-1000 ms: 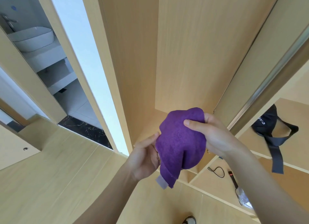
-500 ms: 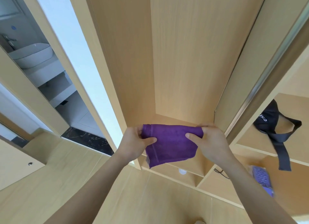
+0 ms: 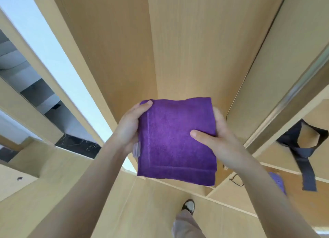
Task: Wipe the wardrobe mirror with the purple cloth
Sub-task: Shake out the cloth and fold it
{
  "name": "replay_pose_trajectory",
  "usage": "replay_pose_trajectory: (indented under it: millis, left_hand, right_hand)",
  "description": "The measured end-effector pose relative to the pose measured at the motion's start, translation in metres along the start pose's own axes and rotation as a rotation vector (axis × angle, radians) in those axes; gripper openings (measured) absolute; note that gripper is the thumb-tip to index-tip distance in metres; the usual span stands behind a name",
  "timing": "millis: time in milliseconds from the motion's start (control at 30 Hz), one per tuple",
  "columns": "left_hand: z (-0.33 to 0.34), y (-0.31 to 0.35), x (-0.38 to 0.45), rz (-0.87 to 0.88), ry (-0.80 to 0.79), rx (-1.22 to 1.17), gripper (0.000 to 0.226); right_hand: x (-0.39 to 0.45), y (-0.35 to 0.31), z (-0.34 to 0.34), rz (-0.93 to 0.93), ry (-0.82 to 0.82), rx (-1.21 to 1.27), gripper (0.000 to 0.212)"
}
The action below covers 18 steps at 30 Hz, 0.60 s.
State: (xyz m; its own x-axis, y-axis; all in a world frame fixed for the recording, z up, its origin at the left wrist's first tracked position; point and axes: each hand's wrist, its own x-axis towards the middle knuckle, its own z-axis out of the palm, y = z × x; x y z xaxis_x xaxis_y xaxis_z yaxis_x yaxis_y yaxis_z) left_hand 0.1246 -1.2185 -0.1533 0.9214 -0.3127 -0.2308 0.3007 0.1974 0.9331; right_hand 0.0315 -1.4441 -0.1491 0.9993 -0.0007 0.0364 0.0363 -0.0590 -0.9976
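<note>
Head view: our left hand [image 3: 129, 129] and right hand [image 3: 216, 140] grip the folded purple cloth [image 3: 176, 141]; we judge wiping not yet begun.

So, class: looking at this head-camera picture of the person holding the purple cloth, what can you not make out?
- Right hand: its fingers, all but the thumb, are hidden behind the purple cloth.
- Left hand: its palm and lower fingers are hidden by the cloth edge.
- Dark strap on the shelf: blurred, so what it is stays unclear.
- Shoe: partly hidden by the trouser leg.
- Wardrobe mirror: cannot be told apart with certainty.
</note>
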Motion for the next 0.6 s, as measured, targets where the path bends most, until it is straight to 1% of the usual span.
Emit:
replay_pose_trajectory:
  millis: [33,100,133,200,233,300,333,400,433,533,600]
  left_hand:
    - [-0.006,-0.022,0.012,-0.110,0.015,-0.053,0.044]
    - [-0.017,-0.056,0.033,-0.286,0.027,-0.115,0.042]
    - [-0.024,-0.070,0.040,-0.351,0.020,-0.133,0.038]
    - [-0.036,-0.093,0.058,-0.434,-0.047,-0.124,0.034]
    - [-0.041,-0.104,0.068,-0.470,-0.103,-0.108,0.038]
    - [-0.049,-0.132,0.087,-0.561,-0.192,-0.051,0.055]
    - [-0.051,-0.149,0.096,-0.613,-0.212,-0.009,0.064]
    - [-0.052,-0.183,0.109,-0.721,-0.185,0.094,0.079]
    - [-0.052,-0.200,0.115,-0.763,-0.162,0.150,0.082]
    - [-0.051,-0.238,0.134,-0.855,-0.122,0.264,0.078]
    - [-0.050,-0.254,0.148,-0.910,-0.098,0.297,0.081]
  right_hand:
    - [0.010,0.027,0.003,0.065,0.035,-0.035,0.060]
    - [0.031,0.075,0.004,0.202,0.079,-0.103,0.061]
    - [0.039,0.095,0.002,0.275,0.080,-0.101,0.059]
    - [0.056,0.127,-0.001,0.438,0.055,0.008,0.053]
    - [0.064,0.141,-0.004,0.505,0.038,0.079,0.053]
    - [0.078,0.167,-0.010,0.605,0.031,0.190,0.059]
    - [0.085,0.184,-0.013,0.653,0.031,0.222,0.061]
    - [0.093,0.219,-0.018,0.756,0.014,0.208,0.064]
    - [0.095,0.238,-0.020,0.807,-0.003,0.179,0.066]
    - [0.092,0.291,-0.028,0.973,-0.068,0.126,0.069]
    - [0.088,0.316,-0.031,1.049,-0.060,0.074,0.070]
